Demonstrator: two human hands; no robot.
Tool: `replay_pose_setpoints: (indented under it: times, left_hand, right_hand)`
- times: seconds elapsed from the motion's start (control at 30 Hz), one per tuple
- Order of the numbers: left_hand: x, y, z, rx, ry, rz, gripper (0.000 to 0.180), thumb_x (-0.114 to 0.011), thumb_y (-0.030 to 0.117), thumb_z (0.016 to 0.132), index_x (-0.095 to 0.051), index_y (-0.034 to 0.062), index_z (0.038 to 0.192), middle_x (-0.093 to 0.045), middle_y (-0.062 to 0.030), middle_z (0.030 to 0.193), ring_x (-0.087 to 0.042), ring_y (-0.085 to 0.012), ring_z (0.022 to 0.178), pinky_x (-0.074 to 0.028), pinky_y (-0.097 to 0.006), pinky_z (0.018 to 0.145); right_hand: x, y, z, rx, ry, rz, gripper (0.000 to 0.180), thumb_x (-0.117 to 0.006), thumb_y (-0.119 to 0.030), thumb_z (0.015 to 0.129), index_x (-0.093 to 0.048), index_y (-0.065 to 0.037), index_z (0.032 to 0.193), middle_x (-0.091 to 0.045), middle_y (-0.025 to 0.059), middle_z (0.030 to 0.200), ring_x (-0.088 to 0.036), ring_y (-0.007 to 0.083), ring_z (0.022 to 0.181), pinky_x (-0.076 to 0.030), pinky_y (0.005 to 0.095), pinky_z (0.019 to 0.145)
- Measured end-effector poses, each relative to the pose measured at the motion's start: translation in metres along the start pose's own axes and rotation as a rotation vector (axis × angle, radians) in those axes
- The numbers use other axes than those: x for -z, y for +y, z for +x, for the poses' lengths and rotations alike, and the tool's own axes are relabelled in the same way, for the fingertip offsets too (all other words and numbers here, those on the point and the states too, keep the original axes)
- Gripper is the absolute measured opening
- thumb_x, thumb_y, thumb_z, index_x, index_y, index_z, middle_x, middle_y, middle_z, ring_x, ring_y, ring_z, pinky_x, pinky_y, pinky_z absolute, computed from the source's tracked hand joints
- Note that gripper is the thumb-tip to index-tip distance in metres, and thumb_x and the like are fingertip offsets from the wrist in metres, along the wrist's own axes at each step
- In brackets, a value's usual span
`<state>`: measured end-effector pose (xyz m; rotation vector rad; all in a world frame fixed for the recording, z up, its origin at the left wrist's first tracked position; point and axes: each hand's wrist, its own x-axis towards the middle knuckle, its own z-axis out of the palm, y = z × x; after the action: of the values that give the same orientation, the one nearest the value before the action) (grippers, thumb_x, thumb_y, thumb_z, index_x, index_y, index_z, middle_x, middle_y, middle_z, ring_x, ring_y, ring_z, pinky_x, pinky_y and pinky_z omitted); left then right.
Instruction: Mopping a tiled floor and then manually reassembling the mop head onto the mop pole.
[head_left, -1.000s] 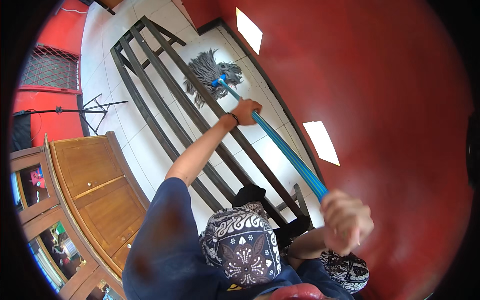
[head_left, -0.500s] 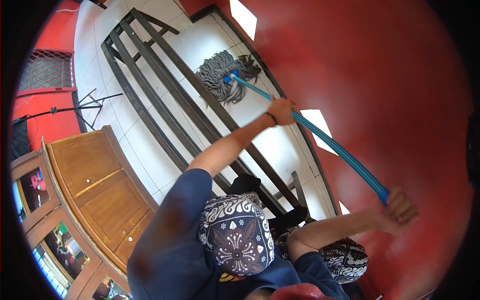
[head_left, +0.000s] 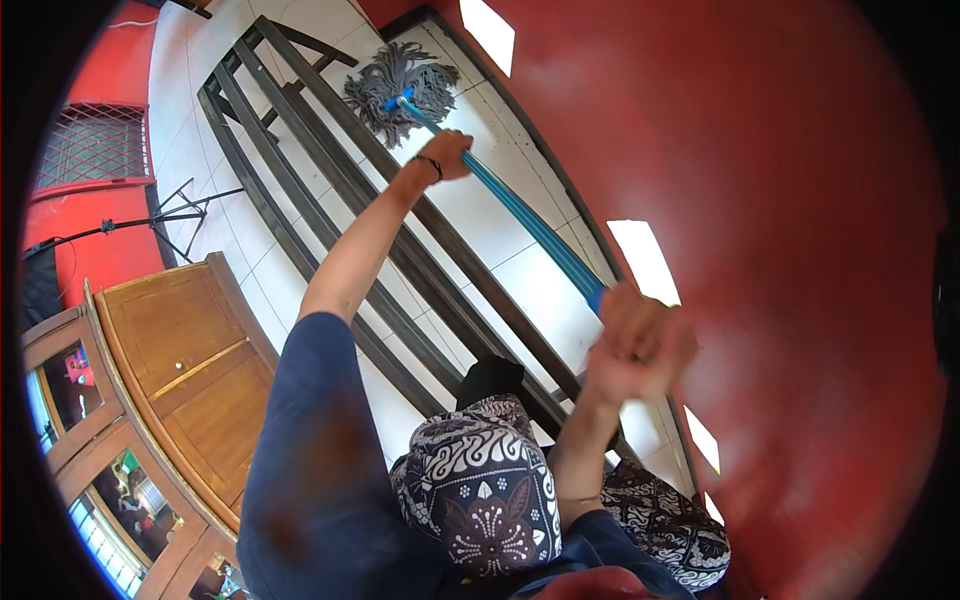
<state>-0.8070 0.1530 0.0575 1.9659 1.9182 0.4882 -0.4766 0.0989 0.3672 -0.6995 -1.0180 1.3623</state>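
Observation:
A mop (head_left: 530,228) with a striped blue handle slants across the view, its grey string head (head_left: 418,88) spread on the white tiles between a slatted bench and the red wall. My left hand (head_left: 449,153), with a dark band at the wrist, is wrapped round the handle a short way behind the blue head clamp. At the handle's rear end, my right hand (head_left: 640,342) is closed in a fist, slightly blurred. My left arm reaches over the dark slats of the bench (head_left: 345,140).
A wooden cabinet (head_left: 190,370) with glass panes stands at the left. Behind it are a black tripod stand (head_left: 185,210) and a red wall with a mesh panel (head_left: 92,145). The red wall (head_left: 760,200) rises close on my right. My patterned trousers (head_left: 490,490) show below.
The mop head has slid away from me and to the left along the floor. Both hands moved with the handle, forward and left, my right hand coming well in from the wall.

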Motion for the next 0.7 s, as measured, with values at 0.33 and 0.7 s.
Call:
replay_pose_setpoints:
  times: [0.33, 0.7]
  left_hand:
    - [0.013, -0.025, 0.010, 0.161, -0.212, 0.007, 0.028, -0.075, 0.024, 0.067, -0.062, 0.0088, 0.086, -0.065, -0.0162, 0.093, -0.056, -0.0361, 0.104, -0.048, -0.047, 0.088]
    - [0.023, 0.011, 0.024, 0.055, -0.248, -0.041, 0.031, -0.075, 0.025, 0.065, -0.060, 0.0083, 0.085, -0.063, -0.0137, 0.082, -0.059, -0.0339, 0.096, -0.046, -0.042, 0.091]
  right_hand:
    - [-0.014, 0.036, -0.011, 0.053, -0.026, -0.008, 0.038, -0.041, -0.011, 0.097, -0.034, -0.008, 0.060, -0.038, 0.0039, 0.050, -0.032, 0.0156, 0.047, -0.029, 0.0330, 0.049]
    - [-0.025, 0.007, -0.016, 0.016, -0.070, -0.279, 0.024, -0.045, -0.009, 0.086, -0.036, -0.010, 0.064, -0.033, 0.0012, 0.050, -0.030, 0.0165, 0.044, -0.030, 0.0319, 0.052]
